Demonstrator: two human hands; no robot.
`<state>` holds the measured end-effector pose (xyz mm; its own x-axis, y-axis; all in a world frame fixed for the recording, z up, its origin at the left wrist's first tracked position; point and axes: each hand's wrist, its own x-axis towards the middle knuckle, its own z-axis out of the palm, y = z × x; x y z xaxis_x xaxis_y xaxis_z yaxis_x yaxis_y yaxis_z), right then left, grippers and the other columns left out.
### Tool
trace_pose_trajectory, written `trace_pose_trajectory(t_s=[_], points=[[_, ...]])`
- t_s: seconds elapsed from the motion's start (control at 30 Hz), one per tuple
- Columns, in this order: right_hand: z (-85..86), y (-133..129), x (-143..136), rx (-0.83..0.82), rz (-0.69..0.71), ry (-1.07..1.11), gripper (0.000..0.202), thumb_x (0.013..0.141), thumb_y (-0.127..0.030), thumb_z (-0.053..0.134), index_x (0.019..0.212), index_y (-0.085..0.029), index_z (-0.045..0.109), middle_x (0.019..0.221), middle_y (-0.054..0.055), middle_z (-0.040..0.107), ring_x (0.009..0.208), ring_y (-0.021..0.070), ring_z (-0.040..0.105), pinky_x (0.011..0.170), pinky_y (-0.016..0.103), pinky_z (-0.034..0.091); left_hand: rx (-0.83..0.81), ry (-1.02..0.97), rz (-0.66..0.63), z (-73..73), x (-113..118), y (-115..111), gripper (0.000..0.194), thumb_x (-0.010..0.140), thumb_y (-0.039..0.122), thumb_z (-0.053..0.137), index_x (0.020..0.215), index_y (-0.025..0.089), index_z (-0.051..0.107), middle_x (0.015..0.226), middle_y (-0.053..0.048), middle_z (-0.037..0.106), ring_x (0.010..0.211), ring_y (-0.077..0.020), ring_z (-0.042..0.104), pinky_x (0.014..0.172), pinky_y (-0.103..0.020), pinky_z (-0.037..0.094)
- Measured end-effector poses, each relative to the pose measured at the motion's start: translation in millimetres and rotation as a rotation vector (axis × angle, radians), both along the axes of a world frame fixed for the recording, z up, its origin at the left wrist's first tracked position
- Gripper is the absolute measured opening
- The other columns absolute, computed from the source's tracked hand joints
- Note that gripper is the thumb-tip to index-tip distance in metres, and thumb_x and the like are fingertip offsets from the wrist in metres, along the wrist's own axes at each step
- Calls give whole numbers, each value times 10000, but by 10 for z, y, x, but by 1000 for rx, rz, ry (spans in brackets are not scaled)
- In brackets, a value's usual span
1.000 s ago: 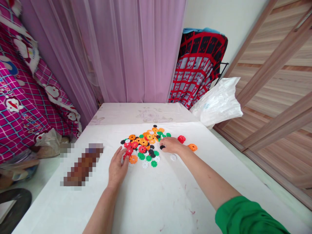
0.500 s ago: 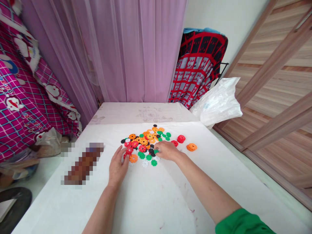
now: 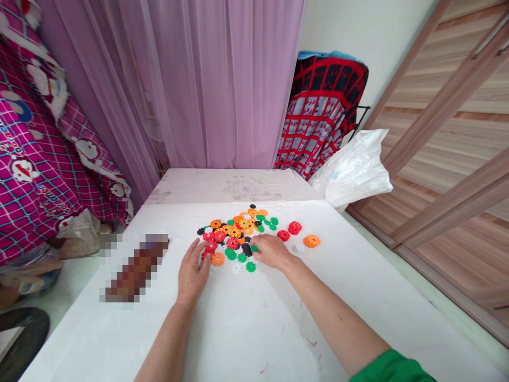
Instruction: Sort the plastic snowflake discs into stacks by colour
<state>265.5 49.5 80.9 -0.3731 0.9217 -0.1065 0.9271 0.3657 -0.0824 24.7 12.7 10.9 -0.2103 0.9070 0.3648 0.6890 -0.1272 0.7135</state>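
Observation:
Notched plastic discs, like flower-shaped connecting pieces, lie in a loose pile of orange, red, green, black and white. My left hand (image 3: 193, 269) rests at the pile's left edge, fingers apart, beside a red disc (image 3: 207, 255) and an orange disc (image 3: 217, 259). My right hand (image 3: 273, 251) is at the pile's right side with its fingers curled down. Its fingertips meet a green disc (image 3: 254, 248), next to a black disc (image 3: 247, 250); what lies under the fingers is hidden. Right of that hand are red discs (image 3: 295, 228), an orange stack (image 3: 312, 241) and white discs (image 3: 298, 248).
The discs lie on a white-covered table (image 3: 238, 329). A blurred-out brown object (image 3: 135, 270) lies on the left. A white plastic bag (image 3: 353, 170) stands at the far right corner, beside a cloth-covered chair (image 3: 318, 111). Purple curtains (image 3: 222, 85) hang behind.
White discs now show right of my right wrist, where none showed before. My right hand has shifted very slightly; my left hand stays in place.

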Motion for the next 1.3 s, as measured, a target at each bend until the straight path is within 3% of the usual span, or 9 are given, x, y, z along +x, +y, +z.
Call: trace_pose_trajectory(t_s=[0.2, 0.33, 0.67, 0.83, 1.17, 1.3], points=[[141, 56, 209, 11, -80, 21, 257, 807, -242, 529, 1028, -260, 659, 1066, 23, 696, 1013, 201, 608, 725, 254, 397, 4, -5, 5, 23, 9, -4, 322, 852, 308, 518, 1136, 245, 656, 1353, -73, 571, 1194, -236, 570, 896, -361, 535], [188, -53, 327, 17, -95, 46, 249, 810, -240, 525, 1016, -250, 665, 1058, 25, 694, 985, 194, 608, 710, 252, 384, -33, 11, 11, 46, 15, -19, 327, 856, 304, 508, 1144, 239, 650, 1372, -81, 555, 1192, -249, 573, 887, -377, 542], [0, -506, 234, -24, -15, 51, 209, 803, -182, 519, 952, -249, 650, 990, 26, 687, 960, 186, 590, 729, 257, 381, -11, 23, 18, 3, 5, -7, 315, 859, 332, 509, 1127, 246, 653, 1359, -75, 565, 1206, -244, 563, 1003, -415, 473], [-89, -614, 181, -19, -23, 59, 228, 800, -155, 500, 952, -247, 642, 995, 35, 668, 957, 192, 585, 736, 265, 400, -13, 29, 19, 12, 14, -11, 328, 858, 324, 500, 1139, 247, 652, 1362, -72, 565, 1199, -241, 567, 967, -397, 498], [-277, -783, 103, -17, -12, 357, 207, 799, -129, 524, 928, -236, 645, 1013, 15, 655, 973, 147, 588, 864, 238, 424, 3, 9, 10, 24, 10, -15, 315, 844, 310, 528, 1125, 250, 657, 1357, -68, 570, 1181, -232, 581, 961, -380, 504], [-212, -698, 160, -5, 12, 443, 182, 846, -165, 502, 930, -234, 648, 1007, 17, 663, 948, 140, 601, 861, 240, 436, -2, 10, 10, 21, 11, -20, 318, 852, 314, 514, 1126, 245, 658, 1352, -74, 573, 1211, -242, 560, 996, -407, 480]])
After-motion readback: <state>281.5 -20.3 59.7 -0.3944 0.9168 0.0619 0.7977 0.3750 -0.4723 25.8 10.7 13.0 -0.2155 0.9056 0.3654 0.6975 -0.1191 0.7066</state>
